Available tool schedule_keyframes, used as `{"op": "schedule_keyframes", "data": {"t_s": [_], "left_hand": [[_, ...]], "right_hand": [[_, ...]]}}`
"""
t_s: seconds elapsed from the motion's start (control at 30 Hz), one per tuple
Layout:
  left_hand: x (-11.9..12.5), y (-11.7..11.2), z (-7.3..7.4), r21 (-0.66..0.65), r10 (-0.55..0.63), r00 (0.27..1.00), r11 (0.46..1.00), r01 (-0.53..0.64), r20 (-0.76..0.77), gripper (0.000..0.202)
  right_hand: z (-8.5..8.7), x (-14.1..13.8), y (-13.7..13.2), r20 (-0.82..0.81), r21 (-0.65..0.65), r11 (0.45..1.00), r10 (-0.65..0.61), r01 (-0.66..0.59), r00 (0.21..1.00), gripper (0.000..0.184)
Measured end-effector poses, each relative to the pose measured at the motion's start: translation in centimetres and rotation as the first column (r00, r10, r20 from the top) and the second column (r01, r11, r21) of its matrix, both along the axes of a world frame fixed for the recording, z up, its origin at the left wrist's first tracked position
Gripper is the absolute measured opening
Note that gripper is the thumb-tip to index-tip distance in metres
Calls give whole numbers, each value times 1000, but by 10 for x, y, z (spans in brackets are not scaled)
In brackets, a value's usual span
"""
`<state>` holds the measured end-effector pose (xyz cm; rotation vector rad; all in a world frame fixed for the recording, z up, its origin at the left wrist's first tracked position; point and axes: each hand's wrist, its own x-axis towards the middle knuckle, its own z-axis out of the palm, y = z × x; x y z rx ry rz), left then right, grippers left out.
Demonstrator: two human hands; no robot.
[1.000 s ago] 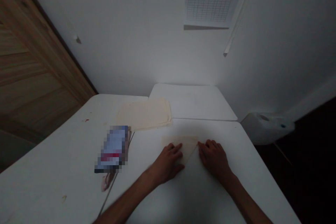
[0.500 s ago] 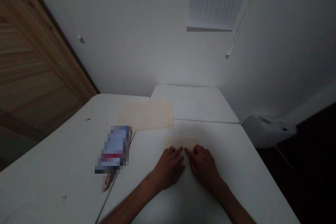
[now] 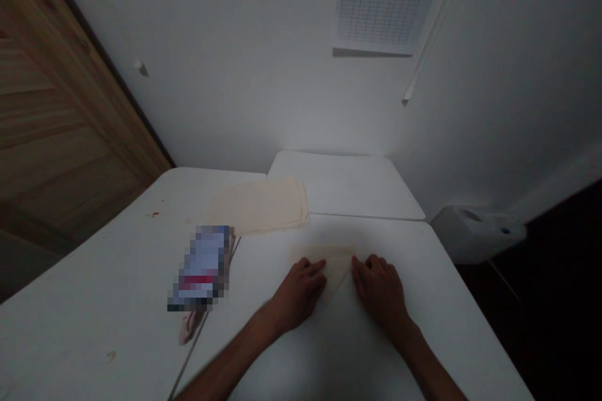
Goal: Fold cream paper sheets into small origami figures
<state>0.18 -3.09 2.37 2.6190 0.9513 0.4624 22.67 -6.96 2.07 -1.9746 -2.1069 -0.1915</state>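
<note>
A thin cream-coloured sheet (image 3: 337,272) lies on the white table before me, with a slanting fold on its right side. Its exact kind does not show. My left hand (image 3: 301,291) presses on the left part of the sheet, index finger forward and the other fingers curled. At the sheet's right corner, my right hand (image 3: 380,285) has its thumb and index finger together on the edge. Farther back is a stack of similar cream sheets (image 3: 263,203), apart from both hands.
A pixelated phone-like object (image 3: 202,269) rests on a pinkish item (image 3: 190,326) left of my hands. The white table (image 3: 141,276) has a seam and small stains. Behind it is a wall with a printed chart (image 3: 376,9). A white container (image 3: 475,235) stands off the right edge.
My right hand has moved right, from beside the left fingertips to the sheet's right corner, uncovering the fold. The left hand has stayed almost in place.
</note>
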Motion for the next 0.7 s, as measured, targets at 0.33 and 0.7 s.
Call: {"op": "schedule_keyframes", "data": {"t_s": [0.33,0.7], "left_hand": [[-2,31,-12,-88,-32,986,995,47,166,20],[-16,58,-2,-7,160,986,987,-160,51,39]], "right_hand": [[16,-14,53,-154,-47,928,360,-371,920,35],[23,-14,69,-231,-177,907,339,-382,912,50]]}}
